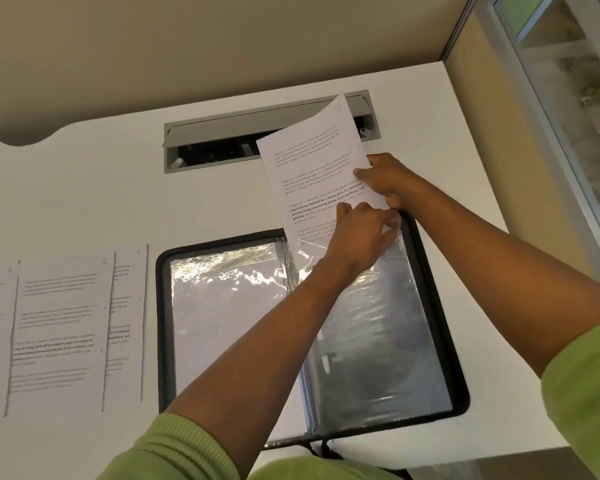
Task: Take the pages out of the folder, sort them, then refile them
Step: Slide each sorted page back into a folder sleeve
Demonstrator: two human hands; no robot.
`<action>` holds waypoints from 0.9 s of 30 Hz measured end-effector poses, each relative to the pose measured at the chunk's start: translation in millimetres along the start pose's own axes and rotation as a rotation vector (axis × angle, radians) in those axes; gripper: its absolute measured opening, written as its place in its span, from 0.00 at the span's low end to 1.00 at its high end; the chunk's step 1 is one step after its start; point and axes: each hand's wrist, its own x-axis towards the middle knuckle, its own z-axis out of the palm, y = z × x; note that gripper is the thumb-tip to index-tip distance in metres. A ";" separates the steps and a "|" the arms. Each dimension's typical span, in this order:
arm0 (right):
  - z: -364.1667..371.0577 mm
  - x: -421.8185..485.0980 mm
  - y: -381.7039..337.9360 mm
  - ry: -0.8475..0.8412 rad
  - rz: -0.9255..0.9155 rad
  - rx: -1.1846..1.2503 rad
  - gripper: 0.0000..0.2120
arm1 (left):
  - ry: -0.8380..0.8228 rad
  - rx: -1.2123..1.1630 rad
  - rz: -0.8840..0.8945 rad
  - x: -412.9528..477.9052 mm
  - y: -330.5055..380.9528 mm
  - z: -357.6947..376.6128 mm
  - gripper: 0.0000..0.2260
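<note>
Green-sleeved L hand (361,237), R hand (394,183) pinch pg 6 (310,161), bottom in folder (162,323).

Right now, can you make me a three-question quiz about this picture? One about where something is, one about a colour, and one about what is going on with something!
1. Where do the loose pages lie?
A. Left of the folder
B. On top of the folder
C. On the floor

2. What colour are the person's sleeves?
A. Red
B. Green
C. Blue

3. How is the page marked 6?
A. Lying flat, untouched
B. Held by two hands
C. Crumpled into a ball

Answers:
1 A: the sheets lie on the white table beside the folder's left edge.
2 B: both sleeves are light green.
3 B: the left hand and the right hand pinch it, and its bottom end is in the folder's clear pocket.
</note>
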 end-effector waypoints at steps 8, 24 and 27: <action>-4.4 7.7 2.2 -0.068 0.102 0.086 0.15 | 0.042 0.027 0.007 -1.7 1.4 10.9 0.07; -51.6 -8.6 40.7 -0.308 0.062 -0.053 0.21 | 0.476 -0.273 -0.625 -3.8 -96.9 -52.4 0.25; -50.8 -14.4 45.3 -0.323 0.041 -0.052 0.22 | 0.426 -0.631 -0.780 2.5 -112.7 -74.4 0.25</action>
